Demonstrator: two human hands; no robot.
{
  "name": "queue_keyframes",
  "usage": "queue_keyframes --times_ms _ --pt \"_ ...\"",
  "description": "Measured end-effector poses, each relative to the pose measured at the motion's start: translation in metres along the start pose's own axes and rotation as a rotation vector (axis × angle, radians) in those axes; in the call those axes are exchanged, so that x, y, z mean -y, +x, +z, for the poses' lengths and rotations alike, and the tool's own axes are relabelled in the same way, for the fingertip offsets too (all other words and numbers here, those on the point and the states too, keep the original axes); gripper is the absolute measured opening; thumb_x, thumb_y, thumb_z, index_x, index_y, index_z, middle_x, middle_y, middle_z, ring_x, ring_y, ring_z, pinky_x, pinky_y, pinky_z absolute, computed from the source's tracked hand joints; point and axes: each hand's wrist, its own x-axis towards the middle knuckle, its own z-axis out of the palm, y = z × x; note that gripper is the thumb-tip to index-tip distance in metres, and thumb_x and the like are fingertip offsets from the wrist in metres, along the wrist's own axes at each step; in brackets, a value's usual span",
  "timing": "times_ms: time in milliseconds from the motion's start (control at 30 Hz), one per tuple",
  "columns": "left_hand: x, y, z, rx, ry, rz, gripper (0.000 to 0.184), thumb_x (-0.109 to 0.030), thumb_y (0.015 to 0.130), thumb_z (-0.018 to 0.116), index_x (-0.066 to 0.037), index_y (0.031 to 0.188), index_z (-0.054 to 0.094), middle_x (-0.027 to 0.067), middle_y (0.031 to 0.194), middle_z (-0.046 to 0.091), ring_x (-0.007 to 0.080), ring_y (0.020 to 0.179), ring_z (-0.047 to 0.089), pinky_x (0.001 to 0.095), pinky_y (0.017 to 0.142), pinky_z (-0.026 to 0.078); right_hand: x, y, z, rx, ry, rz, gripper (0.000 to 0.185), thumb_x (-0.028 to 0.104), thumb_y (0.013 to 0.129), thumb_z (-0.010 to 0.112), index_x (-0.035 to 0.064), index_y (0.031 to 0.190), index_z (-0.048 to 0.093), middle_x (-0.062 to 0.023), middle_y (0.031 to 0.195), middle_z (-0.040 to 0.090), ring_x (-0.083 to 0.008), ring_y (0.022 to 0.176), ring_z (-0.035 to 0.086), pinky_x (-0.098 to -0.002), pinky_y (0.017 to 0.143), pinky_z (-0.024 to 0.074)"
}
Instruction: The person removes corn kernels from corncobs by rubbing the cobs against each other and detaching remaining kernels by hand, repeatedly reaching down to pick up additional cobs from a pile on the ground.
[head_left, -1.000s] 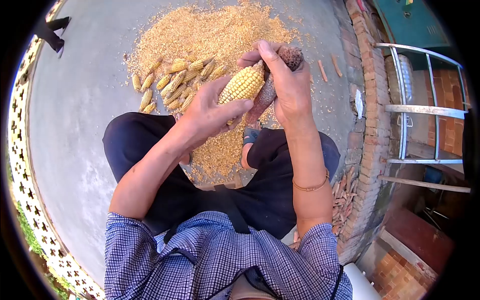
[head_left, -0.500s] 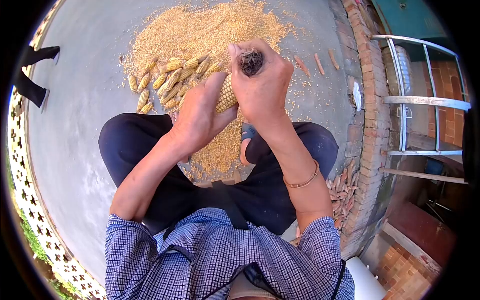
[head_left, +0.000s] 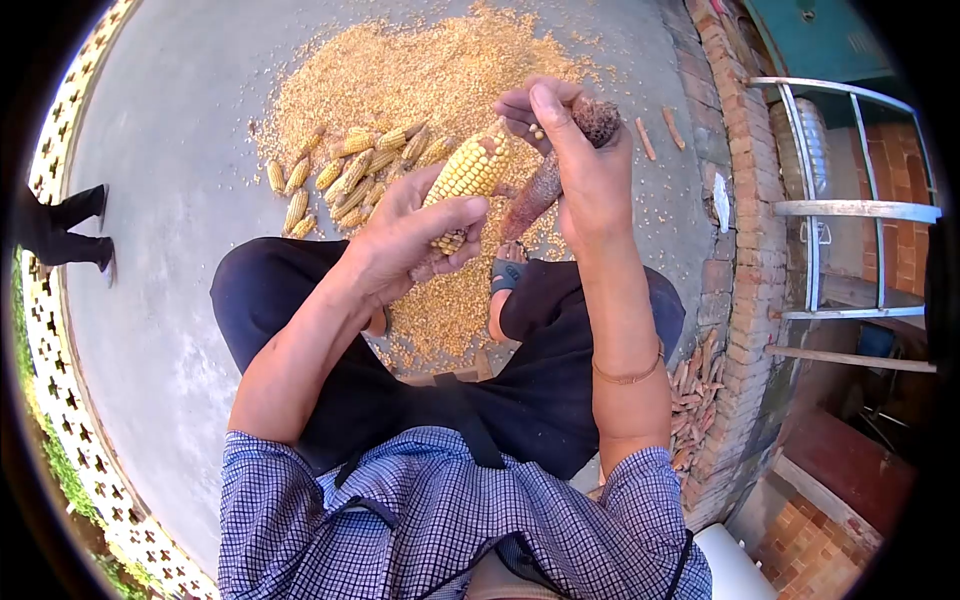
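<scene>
My left hand (head_left: 405, 240) is wrapped round a yellow corn ear (head_left: 470, 170), which tilts up to the right and has some kernels gone near its tip. Just right of it, my right hand (head_left: 585, 165) grips a bare reddish-brown cob (head_left: 540, 190), its thick dark end up by the thumb. A few loose kernels (head_left: 537, 131) lie at the fingers of that hand. The ear and the cob are apart. Beyond my hands, several corn ears (head_left: 350, 185) lie beside a wide heap of loose kernels (head_left: 400, 75).
Another person's dark-trousered legs (head_left: 75, 225) are at the far left, near a pierced wall (head_left: 48, 330). On the right are a low brick edge (head_left: 745, 270), a metal rail (head_left: 860, 209) and a pile of bare cobs (head_left: 692, 400). Two cobs lie on the ground (head_left: 645, 139).
My right hand has swung away from the ear to the right, and the cob now points down-left. The other person's legs at the left have shifted downward in view.
</scene>
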Motion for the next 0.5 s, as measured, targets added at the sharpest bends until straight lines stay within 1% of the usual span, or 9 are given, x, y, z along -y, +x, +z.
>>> queue_keyframes --times_ms 100,167,200,267,333,367,400,433,500 --pt "0.001 0.000 -0.006 0.026 -0.092 -0.029 0.041 -0.023 0.085 0.070 0.001 0.114 0.052 0.0058 0.075 0.054 0.0095 0.052 0.050 0.0193 0.040 0.034 0.005 -0.008 0.006 0.072 -0.176 -0.102 0.021 0.017 0.093 0.065 0.0010 0.106 0.064 -0.0114 0.100 0.069 -0.0188 0.091 0.067 -0.0321 0.085 0.0528" --pt "0.000 -0.001 -0.005 0.019 -0.127 -0.032 0.038 -0.018 0.084 0.069 0.001 0.112 0.052 0.0057 0.075 0.055 0.0093 0.052 0.050 0.0189 0.040 0.033 0.010 -0.013 0.009 0.163 -0.354 -0.248 0.018 0.014 0.091 0.067 0.0032 0.106 0.065 -0.0093 0.100 0.069 -0.0173 0.092 0.066 -0.0316 0.085 0.0522" --pt "0.000 -0.001 -0.004 0.015 -0.146 -0.033 0.036 -0.015 0.084 0.069 0.001 0.111 0.052 0.0057 0.074 0.055 0.0091 0.052 0.050 0.0186 0.039 0.033 0.005 -0.012 0.011 0.201 -0.437 -0.373 0.018 0.015 0.087 0.070 0.0041 0.101 0.065 -0.0083 0.092 0.068 -0.0192 0.088 0.065 -0.0332 0.080 0.0516" --pt "0.003 -0.001 -0.008 0.019 -0.032 -0.033 0.033 -0.010 0.082 0.066 0.001 0.109 0.052 0.0055 0.075 0.056 0.0082 0.052 0.050 0.0185 0.041 0.034 -0.004 -0.009 0.014 0.247 -0.590 -0.638 0.021 0.017 0.079 0.078 0.0060 0.092 0.066 -0.0064 0.078 0.066 -0.0229 0.080 0.064 -0.0365 0.069 0.0505" --pt "0.003 -0.003 -0.009 0.021 0.123 -0.026 0.031 -0.006 0.081 0.064 0.002 0.108 0.053 0.0061 0.079 0.058 0.0085 0.056 0.052 0.0198 0.045 0.037 -0.003 -0.016 0.015 0.287 -0.822 -0.639 0.017 0.018 0.078 0.078 0.0067 0.084 0.065 -0.0068 0.075 0.064 -0.0254 0.075 0.063 -0.0364 0.065 0.0491" --pt "0.002 -0.004 -0.008 0.022 0.218 -0.019 0.030 -0.005 0.081 0.062 0.003 0.109 0.055 0.0067 0.082 0.059 0.0093 0.060 0.054 0.0213 0.048 0.040 -0.010 -0.015 0.017 0.184 -0.795 -0.671 0.018 0.019 0.078 0.076 0.0075 0.074 0.063 -0.0091 0.067 0.061 -0.0277 0.064 0.060 -0.0361 0.059 0.0469" --pt "0.002 -0.005 -0.007 0.023 0.313 -0.009 0.029 -0.003 0.081 0.061 0.005 0.109 0.056 0.0074 0.084 0.060 0.0101 0.063 0.056 0.0227 0.051 0.043 -0.010 -0.017 0.021 0.140 -0.817 -0.623 0.017 0.018 0.079 0.076 0.0069 0.074 0.064 -0.0099 0.066 0.061 -0.0281 0.061 0.060 -0.0362 0.058 0.0468" --pt "0.007 -0.002 -0.005 0.007 0.495 0.208 0.036 -0.006 0.079 0.063 0.008 0.111 0.056 0.0093 0.091 0.063 0.0112 0.074 0.058 0.0255 0.064 0.048 -0.008 -0.019 0.023 0.098 -0.837 -0.577 0.017 0.018 0.079 0.075 0.0063 0.074 0.064 -0.0108 0.065 0.061 -0.0284 0.059 0.060 -0.0363 0.057 0.0467" --pt "0.017 0.004 -0.010 -0.047 0.754 0.374 0.039 -0.007 0.078 0.064 0.009 0.113 0.055 0.0095 0.092 0.063 0.0116 0.080 0.058 0.0267 0.070 0.049 -0.005 -0.021 0.021 0.061 -0.888 -0.431 0.017 0.018 0.081 0.074 0.0045 0.075 0.064 -0.0115 0.064 0.062 -0.0272 0.056 0.060 -0.0360 0.055 0.0468"
